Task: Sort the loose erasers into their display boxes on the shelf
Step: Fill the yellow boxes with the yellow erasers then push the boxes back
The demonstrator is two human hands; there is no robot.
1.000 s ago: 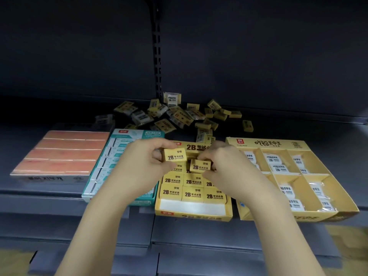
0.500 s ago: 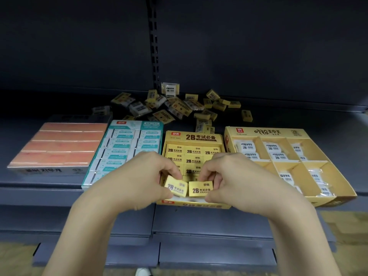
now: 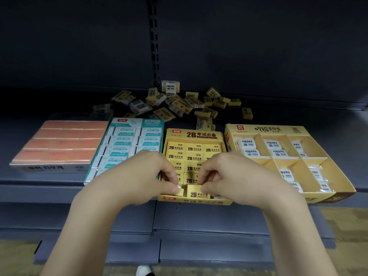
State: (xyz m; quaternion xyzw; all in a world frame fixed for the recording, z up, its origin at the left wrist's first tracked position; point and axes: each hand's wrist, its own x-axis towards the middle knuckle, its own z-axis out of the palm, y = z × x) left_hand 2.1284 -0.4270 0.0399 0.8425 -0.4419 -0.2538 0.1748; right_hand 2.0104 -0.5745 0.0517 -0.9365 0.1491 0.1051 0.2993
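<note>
Left hand (image 3: 143, 176) and right hand (image 3: 229, 174) each pinch a small yellow paper-sleeved eraser (image 3: 198, 193) into the yellow cardboard display box (image 3: 194, 134), front row. Light, stiff; likely best held by its long edges.

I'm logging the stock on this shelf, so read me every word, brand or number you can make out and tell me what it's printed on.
"2B 考试必备": header of the yellow display box.
"2B ERASER": eraser pinched by the right hand; the left hand holds another.
"SOFT&CLEAN": erasers in the teal box.
"2B": header of the compartment box.
"지우개": front of the orange box; its first word is blurred.
Loose erasers behind: too small to read.
</note>
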